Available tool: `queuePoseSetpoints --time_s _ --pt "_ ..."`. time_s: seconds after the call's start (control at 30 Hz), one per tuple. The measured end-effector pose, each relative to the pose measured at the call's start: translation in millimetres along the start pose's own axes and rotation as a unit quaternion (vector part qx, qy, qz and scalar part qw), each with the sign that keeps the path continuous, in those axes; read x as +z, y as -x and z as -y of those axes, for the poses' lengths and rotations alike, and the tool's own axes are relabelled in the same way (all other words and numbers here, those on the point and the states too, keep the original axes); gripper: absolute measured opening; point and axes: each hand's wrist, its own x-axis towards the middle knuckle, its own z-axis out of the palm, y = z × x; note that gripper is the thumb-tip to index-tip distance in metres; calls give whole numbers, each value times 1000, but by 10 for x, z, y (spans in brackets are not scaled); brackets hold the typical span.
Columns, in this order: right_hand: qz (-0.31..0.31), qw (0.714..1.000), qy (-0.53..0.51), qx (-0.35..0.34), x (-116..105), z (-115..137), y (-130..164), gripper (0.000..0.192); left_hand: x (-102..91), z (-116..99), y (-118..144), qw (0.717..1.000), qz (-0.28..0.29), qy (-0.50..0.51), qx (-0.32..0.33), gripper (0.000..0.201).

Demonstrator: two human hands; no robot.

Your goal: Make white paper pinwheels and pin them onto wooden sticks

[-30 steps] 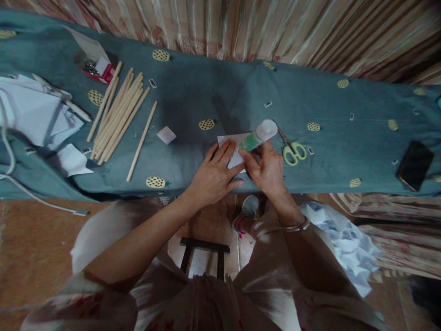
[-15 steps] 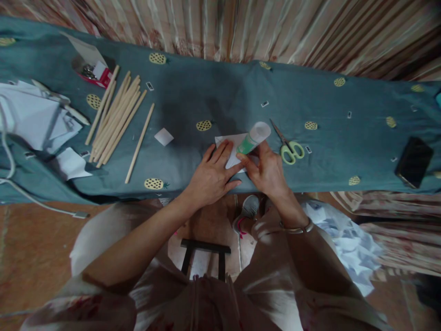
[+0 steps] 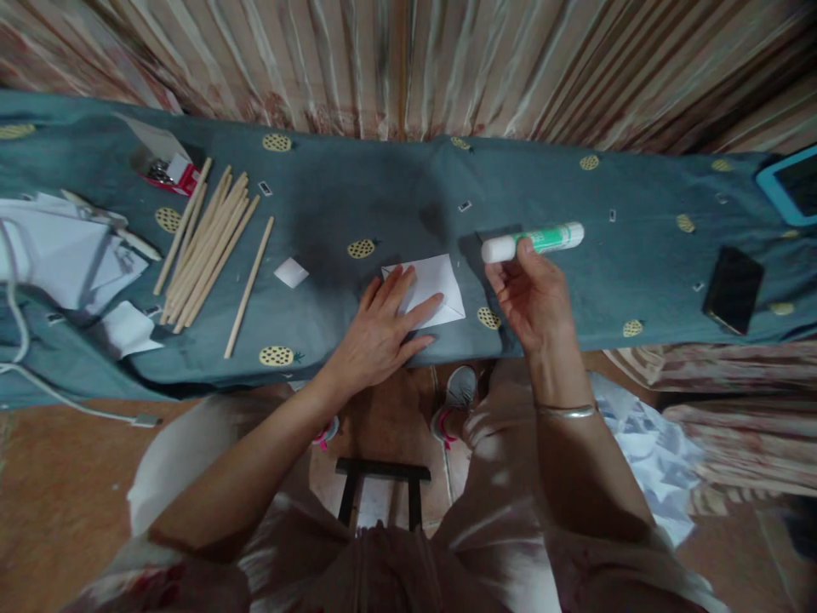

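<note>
My left hand (image 3: 381, 328) lies flat, fingers spread, on the near left part of a folded white paper (image 3: 439, 285) on the blue-green cloth (image 3: 357, 187). My right hand (image 3: 534, 294) is raised to the right of the paper and holds a green and white glue stick (image 3: 534, 241) level, its white end pointing left. The scissors seen earlier are hidden behind this hand.
A bundle of wooden sticks (image 3: 208, 238) lies at the left, with a small white paper square (image 3: 291, 272) beside it. White paper scraps (image 3: 70, 255) and a red box (image 3: 169, 170) are further left. A black phone (image 3: 733, 289) and a blue tablet (image 3: 791, 183) lie right.
My right hand lifted the glue stick off the paper and moved it right, turning it level. The left hand stayed on the paper. The view tilted up slightly.
</note>
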Motion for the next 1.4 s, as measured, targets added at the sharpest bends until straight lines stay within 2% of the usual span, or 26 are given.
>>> queuePoseSetpoints --time_s 0.1,0.23,0.37,0.47,0.57,0.7,0.87,1.07,1.4 --pt "-8 998 -57 36 21 -25 16 27 -213 177 9 998 -67 6 -13 56" --pt "-11 991 -117 68 63 -32 30 26 -517 527 121 977 -169 -31 -126 55" --pt "23 987 -132 92 98 -14 23 31 -643 799 317 967 -151 -22 -203 48" --pt "27 981 -162 106 160 -7 32 30 -642 876 402 960 -159 9 -231 36" --pt "41 977 -173 121 267 -10 63 30 -607 793 360 949 -182 56 -251 32" --pt "51 967 -188 164 471 -4 152 34 -493 477 169 912 -203 240 -263 43" --pt "61 956 -215 189 691 30 260 36 -332 184 -3 887 -167 365 -227 32" --pt "73 956 -221 178 760 33 284 31 -280 151 -22 880 -182 376 -225 30" --pt "90 954 -224 178 773 17 328 24 -227 179 -17 873 -195 377 -242 39"
